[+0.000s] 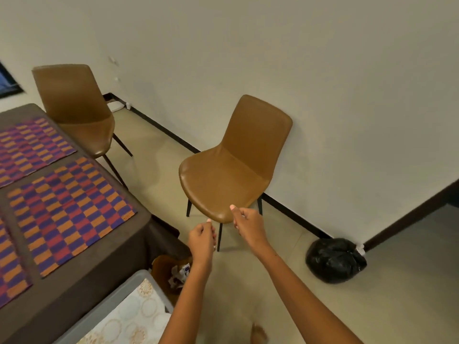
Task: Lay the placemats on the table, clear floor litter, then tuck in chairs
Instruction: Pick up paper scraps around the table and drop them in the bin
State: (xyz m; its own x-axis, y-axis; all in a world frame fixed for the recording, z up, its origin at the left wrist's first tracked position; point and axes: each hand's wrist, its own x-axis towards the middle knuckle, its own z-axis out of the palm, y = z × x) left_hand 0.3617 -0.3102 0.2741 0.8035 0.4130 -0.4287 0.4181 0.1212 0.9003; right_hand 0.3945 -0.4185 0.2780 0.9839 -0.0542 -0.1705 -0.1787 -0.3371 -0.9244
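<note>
A brown chair (231,170) stands away from the table, its back near the wall. My right hand (248,224) hovers at the seat's front edge, fingers loosely curled, holding nothing. My left hand (201,240) is just left of it and a little nearer me, fingers also loosely curled and empty. A second brown chair (74,108) stands at the table's far side. Woven orange, purple and red placemats (69,212) lie flat on the dark brown tablecloth (82,281).
A full black rubbish bag (335,260) sits on the floor against the wall at right. A small brown bin (171,274) holding crumpled paper stands by the table corner. A grey patterned surface (129,316) lies at the lower left. My foot (258,335) shows below.
</note>
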